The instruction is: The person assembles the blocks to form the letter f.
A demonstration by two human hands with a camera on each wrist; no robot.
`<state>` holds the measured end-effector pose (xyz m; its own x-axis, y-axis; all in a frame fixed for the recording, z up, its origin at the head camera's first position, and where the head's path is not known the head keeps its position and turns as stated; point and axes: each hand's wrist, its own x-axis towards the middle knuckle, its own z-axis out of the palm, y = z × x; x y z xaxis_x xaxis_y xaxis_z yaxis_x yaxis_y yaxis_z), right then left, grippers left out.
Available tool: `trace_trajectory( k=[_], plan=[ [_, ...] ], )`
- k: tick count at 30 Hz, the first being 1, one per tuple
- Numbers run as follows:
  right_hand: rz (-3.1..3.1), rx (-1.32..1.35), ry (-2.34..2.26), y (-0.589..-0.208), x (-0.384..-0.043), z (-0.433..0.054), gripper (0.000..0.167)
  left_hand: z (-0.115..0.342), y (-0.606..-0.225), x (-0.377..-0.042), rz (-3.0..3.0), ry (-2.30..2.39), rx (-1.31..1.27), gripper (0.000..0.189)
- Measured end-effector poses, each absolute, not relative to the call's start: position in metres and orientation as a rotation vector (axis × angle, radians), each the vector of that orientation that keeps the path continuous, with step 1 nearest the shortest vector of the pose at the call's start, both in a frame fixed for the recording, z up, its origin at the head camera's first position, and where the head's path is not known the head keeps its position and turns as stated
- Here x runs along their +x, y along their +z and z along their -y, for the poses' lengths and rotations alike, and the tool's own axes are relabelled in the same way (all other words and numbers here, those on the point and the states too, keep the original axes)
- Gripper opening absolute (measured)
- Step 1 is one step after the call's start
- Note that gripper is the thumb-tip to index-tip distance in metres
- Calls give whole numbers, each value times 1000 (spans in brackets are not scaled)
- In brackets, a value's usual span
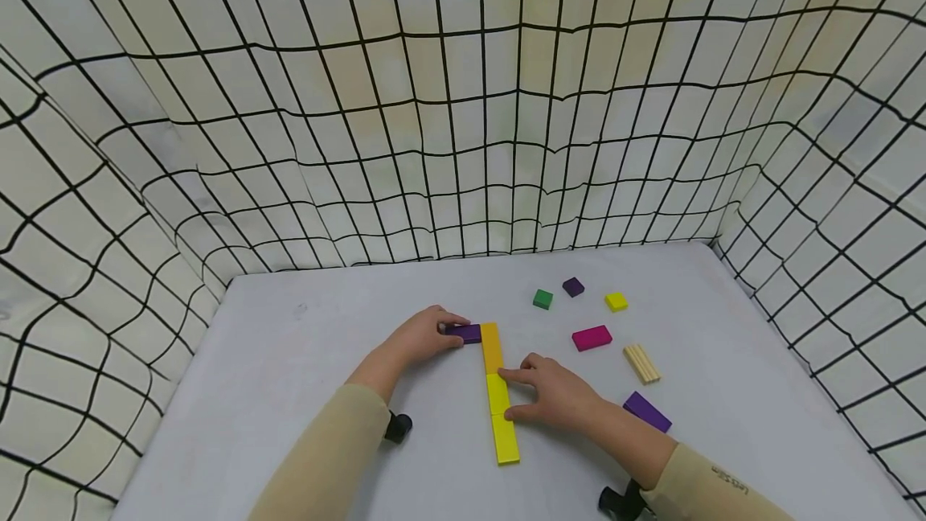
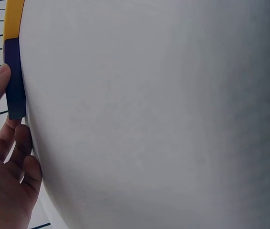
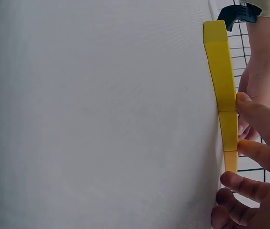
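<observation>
Three rectangular blocks stand end to end in a column: an orange block at the far end, then one yellow block and another yellow block nearest me. A purple block sits at the far end's left side, its end against the orange block. My left hand pinches this purple block between thumb and fingers; the left wrist view shows the thumb on the block. On the column's right side, my right hand touches the yellow blocks with spread thumb and index fingertips.
To the right lie a green block, a dark purple block, a small yellow block, a magenta block, a ridged beige piece and another purple block. Black netting borders the white table.
</observation>
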<state>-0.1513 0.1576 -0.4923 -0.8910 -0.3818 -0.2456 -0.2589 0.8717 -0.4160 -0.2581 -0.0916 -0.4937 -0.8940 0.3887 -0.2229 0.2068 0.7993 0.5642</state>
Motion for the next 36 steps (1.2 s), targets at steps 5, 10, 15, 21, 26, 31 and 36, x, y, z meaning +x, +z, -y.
trace_trajectory(
  k=[5, 10, 15, 21, 26, 31, 36],
  plan=[
    [-2719, -472, -545, -491, -150, -157, 67, 92, -492, -257, -2642, 801, 443, 36],
    [-2713, -453, -584, -489, -150, -159, 66, 92, -494, -257, -2639, 808, 441, 36],
    [-2736, -447, -632, -487, -152, -164, 63, 91, -494, -256, -2636, 815, 417, 36],
    [-2797, -454, -656, -483, -149, -175, 59, 92, -494, -258, -2626, 833, 424, 35],
    [-2832, -392, -688, -479, -146, -187, 56, 93, -498, -260, -2621, 846, 429, 35],
    [-2868, -318, -681, -476, -145, -201, 54, 93, -499, -261, -2613, 856, 426, 35],
    [-2905, -278, -675, -470, -148, -219, 53, 93, -497, -260, -2608, 867, 422, 35]
  ],
)
